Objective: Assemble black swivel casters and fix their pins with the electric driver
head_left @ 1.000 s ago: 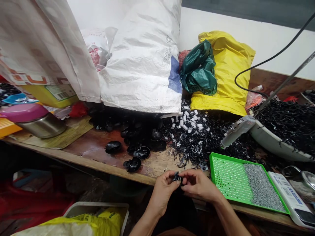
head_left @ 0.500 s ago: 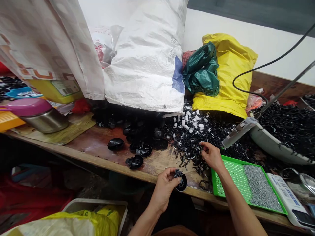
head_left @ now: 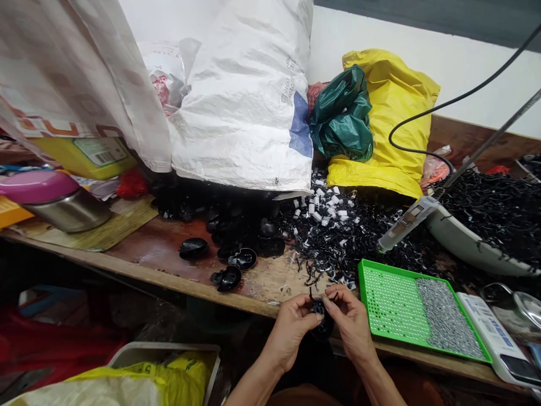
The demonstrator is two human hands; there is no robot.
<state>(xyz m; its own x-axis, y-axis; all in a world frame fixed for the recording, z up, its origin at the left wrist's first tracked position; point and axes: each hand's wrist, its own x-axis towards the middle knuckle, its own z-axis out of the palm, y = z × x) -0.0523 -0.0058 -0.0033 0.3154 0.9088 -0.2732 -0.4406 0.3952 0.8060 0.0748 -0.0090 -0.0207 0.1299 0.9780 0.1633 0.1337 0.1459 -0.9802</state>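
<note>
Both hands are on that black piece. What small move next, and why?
Probably keep the round black plastic part pinched between left hand and right hand and pick off the thin black strands sticking up from it; they look unfinished, and the black scrap heap lies just ahead.

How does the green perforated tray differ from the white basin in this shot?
The green perforated tray is flat and rectangular; the white basin is deep and rounded. The tray holds small grey pieces on one half only, while the basin is heaped with black strips. The tray sits nearer the bench's front edge than the basin. Both sit towards the right of the wooden bench.
</note>
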